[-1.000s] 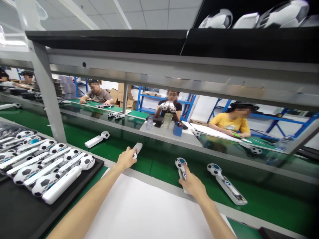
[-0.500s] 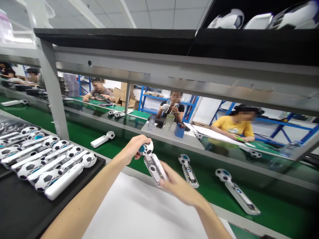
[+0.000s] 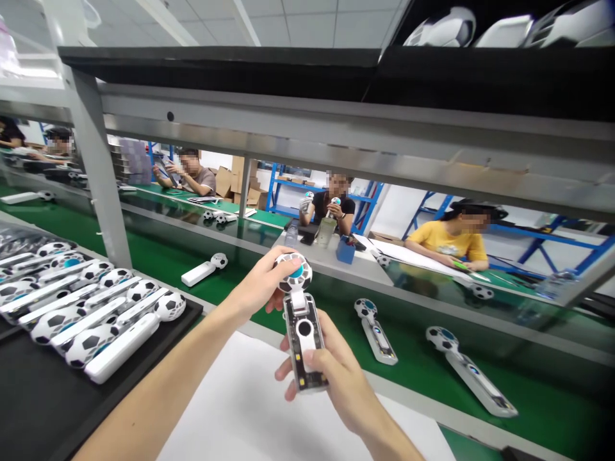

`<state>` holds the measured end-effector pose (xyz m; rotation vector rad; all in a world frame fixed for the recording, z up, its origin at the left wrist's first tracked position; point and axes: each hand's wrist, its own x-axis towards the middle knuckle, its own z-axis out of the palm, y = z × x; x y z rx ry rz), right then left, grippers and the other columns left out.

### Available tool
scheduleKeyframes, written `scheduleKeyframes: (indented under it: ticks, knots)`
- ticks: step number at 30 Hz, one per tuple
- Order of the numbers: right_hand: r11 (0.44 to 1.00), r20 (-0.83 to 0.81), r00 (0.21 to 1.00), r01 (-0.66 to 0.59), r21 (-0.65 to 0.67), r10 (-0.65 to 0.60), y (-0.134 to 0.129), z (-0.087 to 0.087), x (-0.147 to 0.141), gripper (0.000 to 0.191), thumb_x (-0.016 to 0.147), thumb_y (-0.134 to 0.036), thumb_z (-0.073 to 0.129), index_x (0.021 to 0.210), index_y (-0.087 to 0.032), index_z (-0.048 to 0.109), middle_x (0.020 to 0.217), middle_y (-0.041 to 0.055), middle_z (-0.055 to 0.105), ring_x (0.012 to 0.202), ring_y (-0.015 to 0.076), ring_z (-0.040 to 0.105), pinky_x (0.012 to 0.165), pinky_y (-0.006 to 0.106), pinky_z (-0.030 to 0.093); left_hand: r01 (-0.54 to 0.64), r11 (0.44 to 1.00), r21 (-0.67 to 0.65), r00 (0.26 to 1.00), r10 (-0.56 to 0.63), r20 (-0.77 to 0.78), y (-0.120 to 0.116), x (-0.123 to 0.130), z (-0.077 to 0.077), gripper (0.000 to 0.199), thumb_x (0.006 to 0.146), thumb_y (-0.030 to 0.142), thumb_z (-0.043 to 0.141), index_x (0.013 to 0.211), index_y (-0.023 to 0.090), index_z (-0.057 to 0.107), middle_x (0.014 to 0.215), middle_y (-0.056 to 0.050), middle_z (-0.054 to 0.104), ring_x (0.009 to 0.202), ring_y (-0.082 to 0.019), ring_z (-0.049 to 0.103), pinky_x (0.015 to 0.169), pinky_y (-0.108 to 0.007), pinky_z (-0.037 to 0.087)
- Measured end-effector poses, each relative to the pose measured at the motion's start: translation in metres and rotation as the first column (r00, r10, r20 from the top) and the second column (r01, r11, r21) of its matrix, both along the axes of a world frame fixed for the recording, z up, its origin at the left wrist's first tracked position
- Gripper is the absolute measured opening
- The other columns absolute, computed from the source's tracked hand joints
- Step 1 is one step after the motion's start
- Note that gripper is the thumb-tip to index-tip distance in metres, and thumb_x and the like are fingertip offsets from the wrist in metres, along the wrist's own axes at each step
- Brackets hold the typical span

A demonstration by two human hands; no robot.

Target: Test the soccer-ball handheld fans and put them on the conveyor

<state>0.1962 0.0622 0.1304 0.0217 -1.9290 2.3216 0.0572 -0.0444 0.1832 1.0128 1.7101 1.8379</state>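
Between my hands is a white device with a football-patterned round head point(image 3: 302, 286) and a long handle whose open face shows a dark circuit board. My left hand point(image 3: 262, 275) grips the round head, its thumb on the blue centre. Wrapped round the handle from the right is my right hand point(image 3: 336, 368), its thumb pressing the white strip below a black ring. The device stands nearly upright above a white sheet point(image 3: 250, 403). Two similar open-faced units, a nearer-centre one point(image 3: 377, 336) and one farther right point(image 3: 473, 374), lie on the green belt.
At left, a black tray point(image 3: 43, 410) holds several football-headed devices point(image 3: 125, 346). A grey post point(image 3: 98, 160) and overhead shelf point(image 3: 312, 121) frame the station. Another white unit point(image 3: 198, 274) lies on the green belt point(image 3: 154, 240). Several co-workers sit across the line, one in a yellow shirt point(image 3: 444, 246).
The held device has turned so its open face and blue centre face me. My right hand has shifted its hold lower on the handle. The belt units appear slightly farther right.
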Motion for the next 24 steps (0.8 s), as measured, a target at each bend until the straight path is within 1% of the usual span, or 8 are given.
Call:
scheduleKeyframes:
  ticks: [2, 3, 7, 9, 12, 14, 19, 24]
  knots:
    - [0.996, 0.023, 0.999, -0.029, -0.084, 0.031, -0.005, 0.004, 0.003, 0.047, 0.074, -0.022, 0.056, 0.119, -0.023, 0.044, 0.103, 0.0054, 0.058, 0.084, 0.0279, 0.070, 0.063, 0.042, 0.059, 0.041, 0.999, -0.009, 0.999, -0.041, 0.003, -0.001, 0.005, 0.002, 0.039, 0.086, 0.050, 0.056, 0.114, 0.024, 0.052, 0.064, 0.003, 0.055, 0.041, -0.008, 0.043, 0.033, -0.015, 0.029]
    - [0.993, 0.035, 0.999, -0.037, -0.113, 0.041, -0.007, 0.005, 0.005, 0.047, 0.073, -0.020, 0.056, 0.119, -0.023, 0.044, 0.106, 0.0059, 0.057, 0.085, 0.0285, 0.070, 0.063, 0.044, 0.059, 0.064, 0.998, -0.019, 0.998, -0.064, 0.005, -0.002, 0.006, 0.003, 0.039, 0.086, 0.049, 0.057, 0.116, 0.025, 0.052, 0.066, 0.003, 0.055, 0.041, -0.007, 0.042, 0.034, -0.015, 0.028]
    - [0.992, 0.069, 0.996, -0.044, -0.120, 0.052, -0.010, 0.010, 0.011, 0.048, 0.072, -0.018, 0.056, 0.119, -0.022, 0.046, 0.106, 0.0061, 0.058, 0.075, 0.0239, 0.070, 0.063, 0.038, 0.056, 0.131, 0.991, -0.029, 0.991, -0.130, 0.025, -0.005, 0.011, 0.005, 0.043, 0.083, 0.045, 0.062, 0.120, 0.027, 0.050, 0.068, 0.004, 0.053, 0.042, -0.006, 0.036, 0.035, -0.015, 0.026]
    - [0.990, 0.075, 0.995, -0.055, -0.129, 0.065, -0.011, 0.011, 0.013, 0.048, 0.072, -0.018, 0.057, 0.119, -0.022, 0.045, 0.105, 0.0057, 0.059, 0.071, 0.0214, 0.070, 0.063, 0.035, 0.054, 0.121, 0.992, -0.033, 0.992, -0.120, 0.026, -0.005, 0.013, 0.006, 0.043, 0.082, 0.044, 0.064, 0.119, 0.027, 0.050, 0.068, 0.004, 0.052, 0.043, -0.006, 0.036, 0.036, -0.015, 0.026]
    - [0.982, 0.067, 0.994, -0.069, -0.175, 0.082, -0.013, 0.012, 0.015, 0.042, 0.073, -0.019, 0.058, 0.113, -0.021, 0.046, 0.102, 0.0050, 0.059, 0.066, 0.0197, 0.069, 0.061, 0.033, 0.053, 0.085, 0.995, -0.048, 0.996, -0.085, 0.017, -0.006, 0.017, 0.008, 0.041, 0.082, 0.043, 0.065, 0.118, 0.028, 0.051, 0.067, 0.005, 0.051, 0.045, -0.006, 0.037, 0.037, -0.014, 0.027]
    - [0.978, 0.059, 0.995, -0.070, -0.196, 0.083, -0.015, 0.013, 0.016, 0.039, 0.074, -0.020, 0.059, 0.110, -0.021, 0.046, 0.100, 0.0040, 0.058, 0.066, 0.0198, 0.068, 0.060, 0.034, 0.054, 0.070, 0.996, -0.054, 0.997, -0.070, 0.016, -0.005, 0.018, 0.008, 0.040, 0.083, 0.043, 0.065, 0.117, 0.027, 0.051, 0.066, 0.005, 0.050, 0.046, -0.006, 0.038, 0.037, -0.014, 0.027]
    - [0.967, 0.072, 0.994, -0.064, -0.245, 0.084, -0.015, 0.010, 0.016, 0.043, 0.074, -0.021, 0.059, 0.114, -0.022, 0.046, 0.103, 0.0049, 0.057, 0.067, 0.0198, 0.067, 0.059, 0.036, 0.055, 0.046, 0.997, -0.066, 0.999, -0.045, 0.019, -0.003, 0.018, 0.007, 0.040, 0.082, 0.044, 0.065, 0.116, 0.027, 0.053, 0.064, 0.005, 0.051, 0.044, -0.007, 0.039, 0.037, -0.014, 0.026]
    - [0.970, 0.073, 0.993, -0.077, -0.232, 0.096, -0.014, 0.008, 0.017, 0.042, 0.074, -0.021, 0.060, 0.114, -0.021, 0.046, 0.102, 0.0063, 0.058, 0.064, 0.0191, 0.066, 0.059, 0.037, 0.054, 0.042, 0.998, -0.052, 0.999, -0.040, 0.034, -0.002, 0.019, 0.006, 0.042, 0.081, 0.046, 0.067, 0.116, 0.025, 0.054, 0.067, 0.003, 0.055, 0.045, -0.007, 0.042, 0.036, -0.014, 0.026]
